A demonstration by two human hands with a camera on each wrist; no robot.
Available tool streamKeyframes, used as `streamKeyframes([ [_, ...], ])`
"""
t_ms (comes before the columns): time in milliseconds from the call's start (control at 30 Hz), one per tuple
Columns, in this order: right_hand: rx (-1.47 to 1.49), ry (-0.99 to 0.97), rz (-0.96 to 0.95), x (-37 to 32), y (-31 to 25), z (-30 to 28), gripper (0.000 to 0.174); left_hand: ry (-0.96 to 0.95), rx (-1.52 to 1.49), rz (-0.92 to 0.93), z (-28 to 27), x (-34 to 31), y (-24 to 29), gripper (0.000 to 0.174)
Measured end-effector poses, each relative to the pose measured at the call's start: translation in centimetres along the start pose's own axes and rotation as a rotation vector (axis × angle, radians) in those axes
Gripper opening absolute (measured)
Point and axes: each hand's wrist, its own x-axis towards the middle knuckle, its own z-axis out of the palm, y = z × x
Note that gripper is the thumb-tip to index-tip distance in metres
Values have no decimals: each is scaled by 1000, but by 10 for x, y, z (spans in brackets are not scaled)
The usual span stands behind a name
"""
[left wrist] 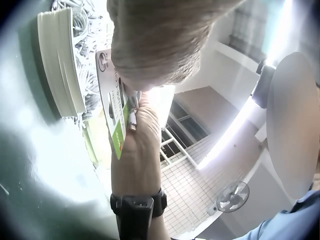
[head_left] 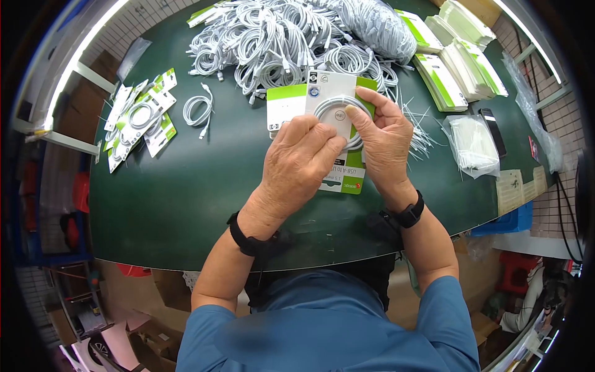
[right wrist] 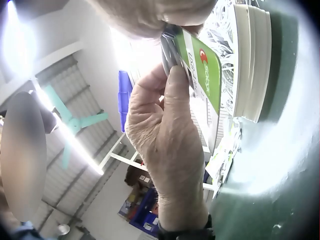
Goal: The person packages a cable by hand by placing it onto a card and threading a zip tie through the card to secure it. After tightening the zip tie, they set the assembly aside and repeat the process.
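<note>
A white and green cardboard packaging card (head_left: pixel 331 80), printed "USB-A to US…", is held up in front of the body with a coiled white cable (head_left: pixel 325 105) against its face. My right hand (head_left: pixel 389 139) grips card and coil together, thumb on the coil, fingers behind the card. From the other side my left hand (head_left: pixel 297 155) curls its fingers at the coil's lower left edge; its fingertips are partly hidden. In the left wrist view a cable plug (left wrist: pixel 132 121) shows beside the card (left wrist: pixel 111 95). Behind the held card lies a stack of cards (head_left: pixel 285 105).
A large heap of coiled cables (head_left: pixel 266 43) fills the table's far side. Carded cables (head_left: pixel 139 118) and one loose coil (head_left: pixel 198 110) lie left. Card stacks (head_left: pixel 440 80), white ties (head_left: pixel 418 130), a plastic bag (head_left: pixel 474 142) and a phone (head_left: pixel 493 130) lie right.
</note>
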Motion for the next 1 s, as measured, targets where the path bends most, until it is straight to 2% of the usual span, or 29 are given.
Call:
streamKeyframes([
  [133, -31, -9, 0, -2, 3, 1, 37, 22, -26, -11, 5, -5, 2, 23],
  [333, -84, 28, -45, -5, 9, 5, 31, 5, -48, -263, 6, 2, 32, 23],
  [433, -85, 24, -63, -9, 7, 7, 31, 48, -110, -328, 11, 0, 32, 21],
  [733, -72, 44, -41, -11, 5, 9, 34, 85, -57, -290, 19, -5, 32, 20],
  [1000, -90, 36, -11, -8, 7, 3, 33, 9, 31, -168, 23, -12, 26, 17],
])
